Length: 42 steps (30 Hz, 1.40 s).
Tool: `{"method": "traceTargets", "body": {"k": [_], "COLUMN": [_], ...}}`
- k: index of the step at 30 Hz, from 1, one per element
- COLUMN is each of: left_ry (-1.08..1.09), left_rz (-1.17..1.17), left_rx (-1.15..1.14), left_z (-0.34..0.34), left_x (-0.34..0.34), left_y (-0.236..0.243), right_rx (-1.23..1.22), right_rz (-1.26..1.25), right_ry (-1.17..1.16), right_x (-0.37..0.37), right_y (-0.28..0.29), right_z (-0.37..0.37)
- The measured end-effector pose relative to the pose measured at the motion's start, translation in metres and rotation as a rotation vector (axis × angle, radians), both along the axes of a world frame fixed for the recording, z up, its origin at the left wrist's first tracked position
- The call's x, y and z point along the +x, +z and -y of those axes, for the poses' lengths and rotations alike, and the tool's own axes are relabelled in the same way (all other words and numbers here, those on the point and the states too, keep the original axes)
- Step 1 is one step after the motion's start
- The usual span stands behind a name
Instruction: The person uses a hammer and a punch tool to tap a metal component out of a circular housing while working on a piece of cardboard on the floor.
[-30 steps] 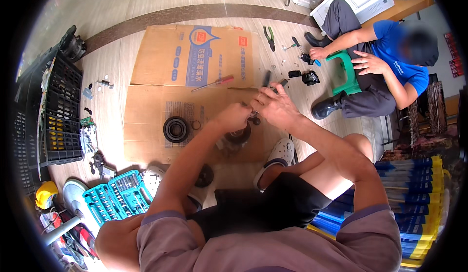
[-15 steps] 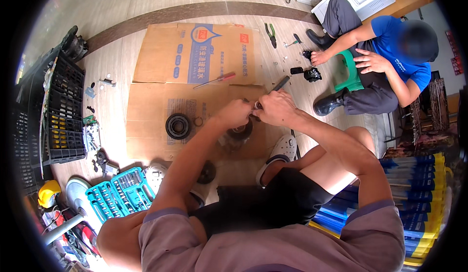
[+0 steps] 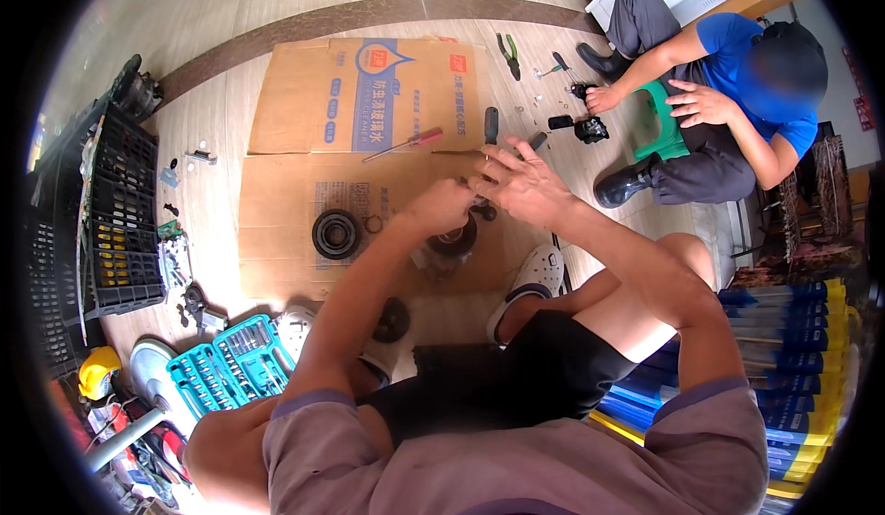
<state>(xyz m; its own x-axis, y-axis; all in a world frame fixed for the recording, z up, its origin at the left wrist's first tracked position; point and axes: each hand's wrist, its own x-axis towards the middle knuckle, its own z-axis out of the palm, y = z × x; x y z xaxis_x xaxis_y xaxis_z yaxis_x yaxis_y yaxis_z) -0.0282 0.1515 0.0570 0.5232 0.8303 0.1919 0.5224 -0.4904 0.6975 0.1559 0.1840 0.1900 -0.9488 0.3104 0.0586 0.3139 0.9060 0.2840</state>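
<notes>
My left hand is closed just above a round dark metal part on the cardboard; its fingers hide what they grip. My right hand curls over a tool beside it. Two dark handles show past its fingers: one handle points away from me, the other slants right. Whether both belong to one tool I cannot tell. To the left lie a black ring-shaped pulley and a thin ring. A red-handled screwdriver rests farther off.
Flattened cardboard covers the floor before me. A teal socket set and black crates stand left. Green-handled pliers lie beyond. At right a co-worker in blue sits with a black part. A dark disc lies near my feet.
My right hand has lifted slightly away from me and its fingers have loosened. A second dark handle now shows, spread apart from the first. My left hand stays nearly in place.
</notes>
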Motion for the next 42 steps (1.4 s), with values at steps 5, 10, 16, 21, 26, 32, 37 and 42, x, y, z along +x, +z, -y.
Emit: {"method": "traceTargets", "body": {"k": [5,10,16,21,26,32,37,42], "left_ry": [0.028,0.069,0.065,0.059,0.066,0.039,0.027,0.034], "left_rz": [0.056,0.071,0.104,0.119,0.120,0.083,0.069,-0.110], "left_rx": [-0.056,-0.024,-0.003,0.011,-0.008,-0.037,-0.063,-0.181], "left_z": [0.003,0.001,0.003,0.003,0.001,-0.003,-0.008,-0.005], "left_x": [0.002,0.004,0.002,0.003,0.003,0.000,-0.001,-0.002], "left_y": [0.015,0.007,0.004,0.006,0.005,0.003,0.001,0.030], "right_rx": [-0.164,-0.090,-0.113,-0.120,-0.133,-0.190,-0.305,-0.302], "right_rz": [0.083,0.011,-0.113,-0.153,-0.103,-0.047,-0.091,0.099], "right_ry": [-0.078,-0.047,-0.066,-0.087,-0.106,-0.206,-0.204,-0.220], "right_x": [0.006,0.009,0.010,0.013,0.012,0.009,0.006,0.011], "right_y": [-0.008,-0.020,-0.030,-0.037,-0.035,-0.035,-0.027,-0.020], "right_z": [-0.009,-0.006,-0.002,-0.001,-0.001,-0.001,-0.004,-0.004]}}
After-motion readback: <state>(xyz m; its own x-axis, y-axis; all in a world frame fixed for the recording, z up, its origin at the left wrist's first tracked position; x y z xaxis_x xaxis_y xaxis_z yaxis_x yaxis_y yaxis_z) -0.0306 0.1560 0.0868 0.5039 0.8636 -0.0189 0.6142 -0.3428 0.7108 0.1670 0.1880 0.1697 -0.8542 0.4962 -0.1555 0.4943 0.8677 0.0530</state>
